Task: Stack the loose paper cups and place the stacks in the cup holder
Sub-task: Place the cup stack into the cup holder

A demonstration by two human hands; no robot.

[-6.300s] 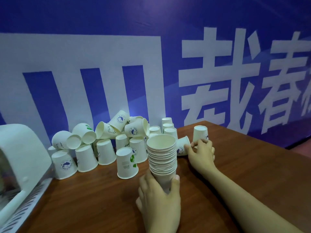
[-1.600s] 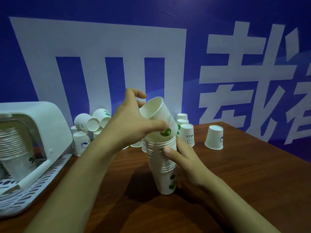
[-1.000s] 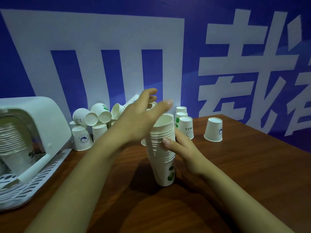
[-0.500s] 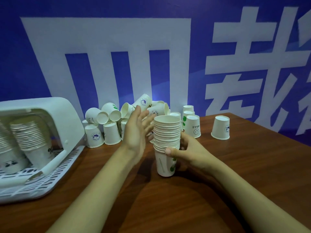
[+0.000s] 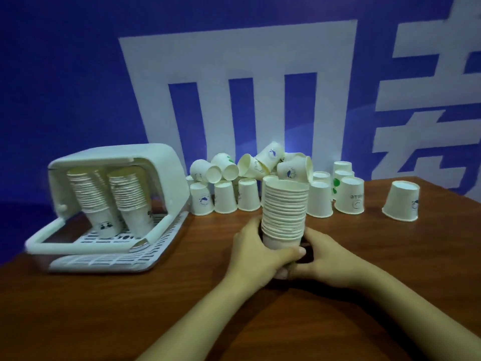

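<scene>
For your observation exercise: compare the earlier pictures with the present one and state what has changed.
The left hand, flat beside the cup stack half a second ago, now grips its base with the right hand. The pile of loose cups and the cup holder stayed put.

stack (image 5: 284, 209) base: hidden by hands | cup holder (image 5: 166, 162): third stack mostly hidden

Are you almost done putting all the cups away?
Not yet. Two stacks already stand inside the cup holder. A third tall stack is in hand: the left hand and right hand both grip its base on the table. Many loose cups remain piled by the wall, plus one upside-down cup off to the right.
</scene>
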